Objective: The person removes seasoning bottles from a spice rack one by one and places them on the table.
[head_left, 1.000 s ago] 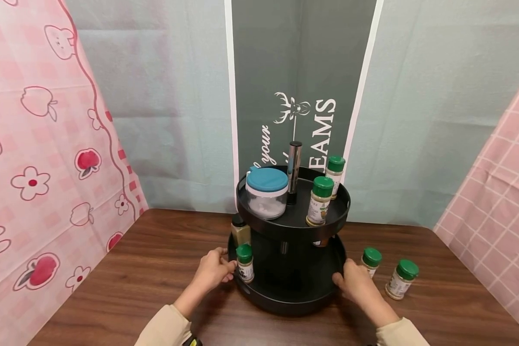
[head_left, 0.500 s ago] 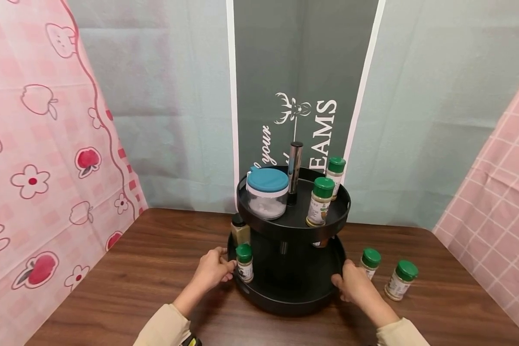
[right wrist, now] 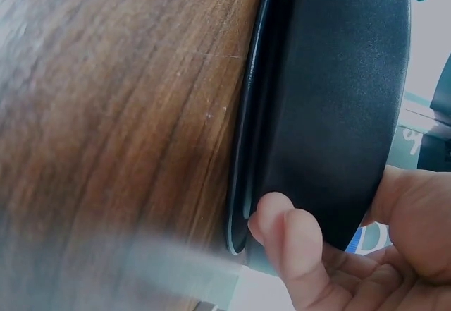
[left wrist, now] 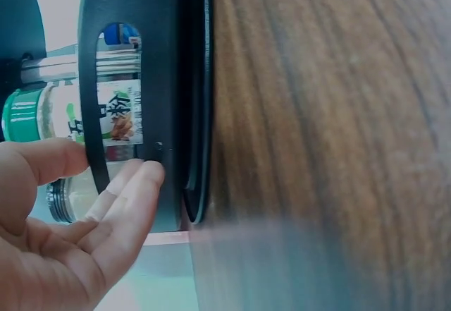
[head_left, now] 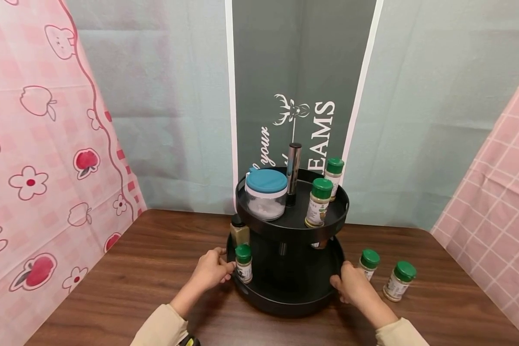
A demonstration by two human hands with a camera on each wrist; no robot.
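Observation:
A black two-tier spice rack [head_left: 285, 307] stands on the wooden table. At the left of its lower tray, my left hand [head_left: 212, 268] grips the rim beside a green-capped seasoning bottle [head_left: 244, 264]. Thumb and fingers take the tray wall [left wrist: 158, 57] between them near its oval slot in the left wrist view. My right hand [head_left: 353, 283] holds the opposite side, its thumb at the rim and fingers outside the wall [right wrist: 338, 99]. Behind the left bottle is a black-capped one [head_left: 240, 233]. The upper tray carries a blue-lidded jar [head_left: 266, 194] and two green-capped bottles [head_left: 318, 204].
To the right, two more green-capped bottles stand on the table, one partly behind my right hand [head_left: 369, 262] and one farther right [head_left: 399, 282]. A chrome post [head_left: 293, 170] rises above the upper tray. Fabric hangings [head_left: 177, 120] enclose the table at the back and sides.

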